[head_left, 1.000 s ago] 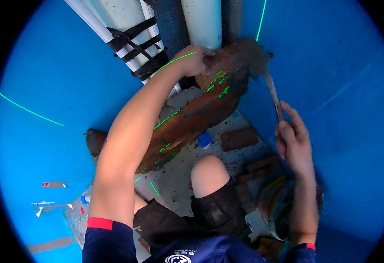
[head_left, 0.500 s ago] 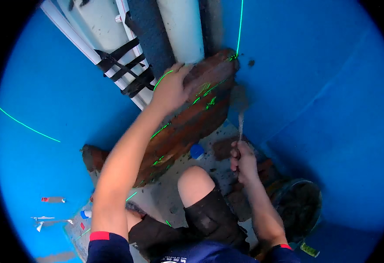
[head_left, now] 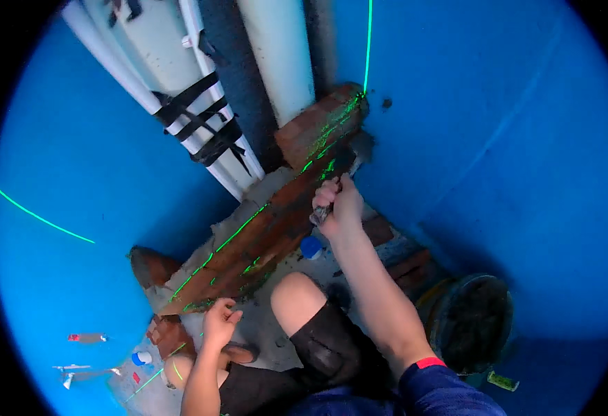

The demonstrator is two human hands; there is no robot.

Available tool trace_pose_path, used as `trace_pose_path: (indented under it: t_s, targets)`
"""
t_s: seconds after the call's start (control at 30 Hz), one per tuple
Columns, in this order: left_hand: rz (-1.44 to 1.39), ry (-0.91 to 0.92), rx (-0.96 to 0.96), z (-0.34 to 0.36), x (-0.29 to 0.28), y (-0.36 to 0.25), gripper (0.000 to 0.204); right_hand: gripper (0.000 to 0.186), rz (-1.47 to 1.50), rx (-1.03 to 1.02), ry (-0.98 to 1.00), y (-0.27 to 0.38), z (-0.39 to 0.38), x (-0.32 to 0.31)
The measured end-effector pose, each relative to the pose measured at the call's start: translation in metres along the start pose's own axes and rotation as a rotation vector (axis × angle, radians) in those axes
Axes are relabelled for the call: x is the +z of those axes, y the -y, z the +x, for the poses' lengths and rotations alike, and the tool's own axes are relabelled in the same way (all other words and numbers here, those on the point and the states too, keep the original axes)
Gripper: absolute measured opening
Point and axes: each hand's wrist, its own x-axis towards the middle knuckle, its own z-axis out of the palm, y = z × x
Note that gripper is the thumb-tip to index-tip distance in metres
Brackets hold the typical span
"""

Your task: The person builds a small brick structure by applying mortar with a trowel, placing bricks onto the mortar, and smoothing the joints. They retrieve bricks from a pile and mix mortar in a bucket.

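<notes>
A low brick wall runs slantwise from the near left to the far right, with grey mortar along its top. One brick sits on its far right end, against the blue wall. My right hand is closed around the handle of a trowel. The grey trowel blade is beside the wall's far right end, just below that brick. Near the wall's left end, my left hand hovers with loosely bent fingers, thumb apart, and no object visible in it.
A round bucket with dark contents stands at the right. Loose bricks lie beside it. A blue-capped container rests in front of the wall. Behind rise a pale pipe and white strips bound with black tape. Green laser lines cross the bricks.
My left hand has left the brick at the far end and come down toward the wall's near left end. My right hand has carried the trowel forward and left to the wall.
</notes>
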Motion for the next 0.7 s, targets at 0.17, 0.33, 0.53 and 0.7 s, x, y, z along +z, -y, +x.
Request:
trace_pose_path:
  t_s: [0.17, 0.33, 0.53, 0.7]
  targets:
    - [0.107, 0.111, 0.052, 0.000, 0.013, -0.007, 0.027, 0.035, 0.176, 0.040, 0.136, 0.008, 0.018, 0.024]
    - [0.152, 0.174, 0.110, -0.007, 0.008, -0.025, 0.029, 0.034, 0.213, 0.039, 0.134, 0.006, 0.015, 0.043]
    - [0.123, 0.162, 0.155, -0.005, 0.004, -0.027, 0.029, 0.030, 0.124, -0.076, 0.091, -0.003, 0.003, 0.056]
    - [0.112, 0.166, 0.182, -0.005, 0.001, -0.038, 0.029, 0.030, 0.068, -0.117, 0.082, -0.008, -0.003, 0.065]
